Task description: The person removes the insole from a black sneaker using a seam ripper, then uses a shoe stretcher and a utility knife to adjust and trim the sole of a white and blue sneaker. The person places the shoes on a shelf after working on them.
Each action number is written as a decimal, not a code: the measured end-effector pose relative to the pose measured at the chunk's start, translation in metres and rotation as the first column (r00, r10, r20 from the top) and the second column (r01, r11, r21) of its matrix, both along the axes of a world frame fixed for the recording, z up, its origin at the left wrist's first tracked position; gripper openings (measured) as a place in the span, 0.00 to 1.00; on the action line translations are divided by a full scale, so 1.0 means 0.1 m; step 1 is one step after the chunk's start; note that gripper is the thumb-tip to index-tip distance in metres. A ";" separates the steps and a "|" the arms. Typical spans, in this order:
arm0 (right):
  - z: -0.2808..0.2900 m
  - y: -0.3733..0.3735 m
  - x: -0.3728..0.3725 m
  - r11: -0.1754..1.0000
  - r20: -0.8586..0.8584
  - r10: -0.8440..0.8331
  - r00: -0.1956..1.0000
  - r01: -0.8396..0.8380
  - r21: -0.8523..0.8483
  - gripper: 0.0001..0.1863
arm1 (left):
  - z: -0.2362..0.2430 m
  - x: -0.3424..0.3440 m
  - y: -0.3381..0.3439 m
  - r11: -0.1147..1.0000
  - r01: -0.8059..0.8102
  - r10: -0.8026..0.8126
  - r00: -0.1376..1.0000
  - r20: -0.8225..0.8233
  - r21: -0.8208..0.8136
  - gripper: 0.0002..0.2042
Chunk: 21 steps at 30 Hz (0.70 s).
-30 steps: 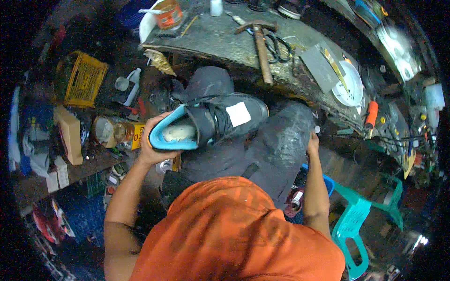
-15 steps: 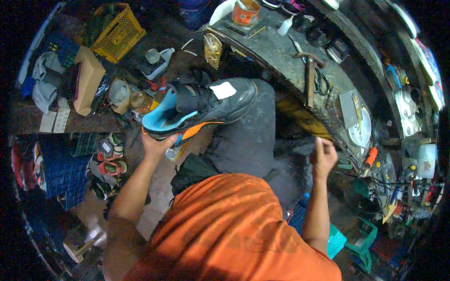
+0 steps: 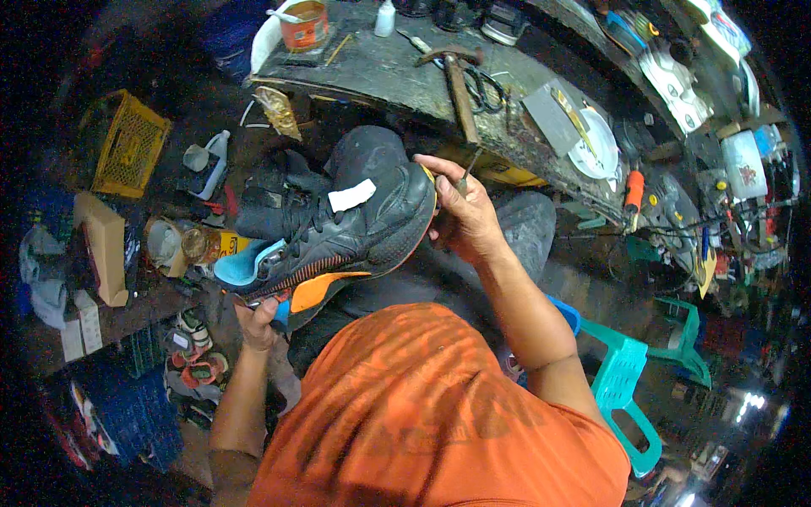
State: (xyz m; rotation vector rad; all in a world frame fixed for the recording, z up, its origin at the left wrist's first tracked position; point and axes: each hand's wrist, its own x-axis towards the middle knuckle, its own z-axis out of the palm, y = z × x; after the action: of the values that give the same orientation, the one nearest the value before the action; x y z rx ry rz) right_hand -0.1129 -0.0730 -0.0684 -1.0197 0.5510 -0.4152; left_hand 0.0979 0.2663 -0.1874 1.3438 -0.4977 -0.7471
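Note:
A black sneaker (image 3: 346,228) with a light-blue lining and an orange and blue sole lies across my lap, toe to the right. A white patch (image 3: 352,195) is on its upper. My left hand (image 3: 258,323) grips the heel end from below, thumb on the sole's side. At the toe, my right hand (image 3: 465,209) has its fingers closed against the sole edge. A thin dark awl-like tool (image 3: 475,159) sticks up from between the right fingers; its lower part is hidden in the hand.
Ahead, a worn workbench (image 3: 380,72) holds a hammer (image 3: 460,97), an orange tin (image 3: 305,27), a white bottle (image 3: 384,19) and a white plate (image 3: 594,144). Left are a yellow crate (image 3: 131,145) and a cardboard box (image 3: 101,245). A green stool (image 3: 621,372) stands behind at right.
My right hand has come in from the right to the sneaker's toe. The sneaker has tilted, its toe lower, and my view has swung to the right.

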 end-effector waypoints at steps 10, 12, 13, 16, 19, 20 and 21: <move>-0.12 0.02 -0.26 0.990 -0.081 -0.137 0.987 0.135 -0.033 0.25 | 0.14 -0.24 -0.23 0.999 0.043 -0.024 0.883 -0.469 0.029 0.31; -0.11 0.02 -0.27 0.990 -0.085 -0.143 0.986 0.143 -0.012 0.25 | 0.13 -0.26 -0.23 0.997 0.065 -0.038 0.862 -0.506 0.035 0.22; -0.12 0.03 -0.28 0.990 -0.076 -0.141 0.987 0.142 0.002 0.25 | 0.12 -0.27 -0.23 0.997 0.072 -0.046 0.844 -0.534 0.029 0.19; -0.14 0.04 -0.29 0.989 -0.093 -0.147 0.985 0.145 -0.027 0.20 | 0.09 -0.26 -0.22 0.991 0.108 -0.049 0.849 -0.526 0.082 0.21; -0.16 0.05 -0.27 0.988 -0.070 -0.152 0.986 0.152 -0.009 0.25 | 0.08 -0.25 -0.21 0.986 0.116 -0.033 0.841 -0.539 0.122 0.22; -0.16 0.05 -0.25 0.987 -0.100 -0.162 0.982 0.161 -0.014 0.26 | 0.08 -0.25 -0.21 0.989 0.099 -0.024 0.842 -0.540 0.110 0.22; -0.16 0.05 -0.23 0.987 -0.107 -0.161 0.981 0.160 -0.015 0.26 | 0.09 -0.25 -0.20 0.992 0.075 -0.011 0.842 -0.539 0.097 0.22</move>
State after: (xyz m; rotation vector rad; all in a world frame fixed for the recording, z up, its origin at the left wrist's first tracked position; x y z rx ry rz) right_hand -0.1358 -0.0680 -0.0842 -1.0116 0.7324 -0.5071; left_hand 0.0730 0.2463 -0.1780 1.1593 -0.0320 -1.1592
